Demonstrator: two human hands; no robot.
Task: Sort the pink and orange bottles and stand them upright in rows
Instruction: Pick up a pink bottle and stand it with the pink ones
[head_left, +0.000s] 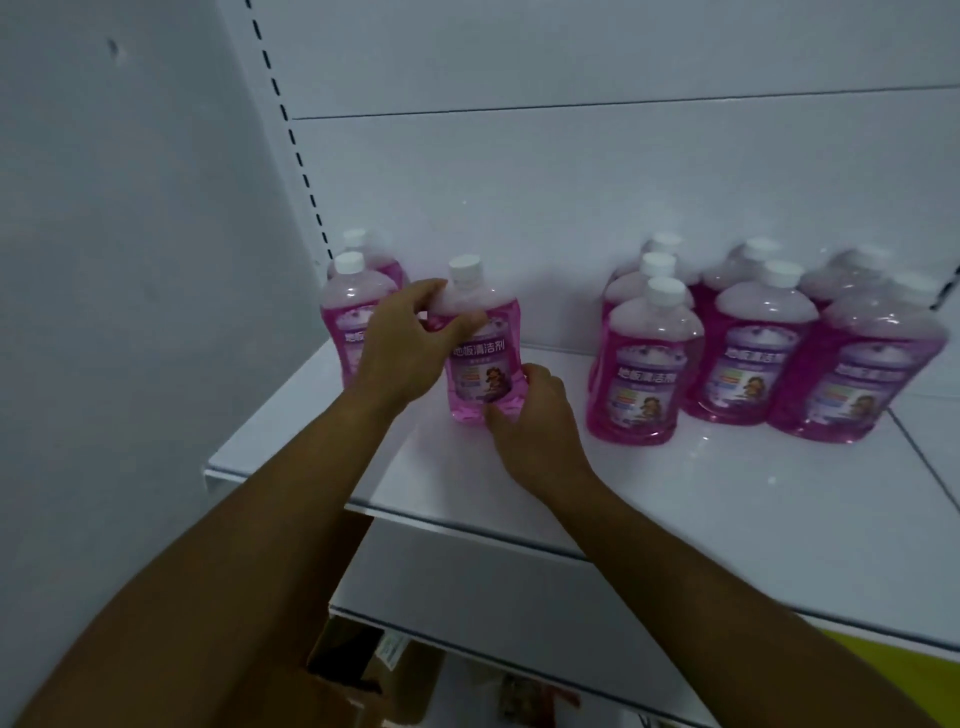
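Note:
A pink bottle (482, 358) with a white cap stands upright on the white shelf (467, 483), held by both hands. My left hand (410, 338) grips its shoulder just below the cap. My right hand (535, 410) holds its base from the right. Two more pink bottles (345, 306) stand one behind the other at the shelf's left end, partly hidden by my left hand. To the right, several pink bottles (644, 369) stand upright in rows. No orange bottle is in view.
The shelf's back panel (571, 182) rises just behind the bottles, and a grey wall (130, 260) closes the left side. A lower white shelf (519, 587) juts out below, with cardboard boxes (332, 675) beneath it and a yellow surface (893, 675) at lower right.

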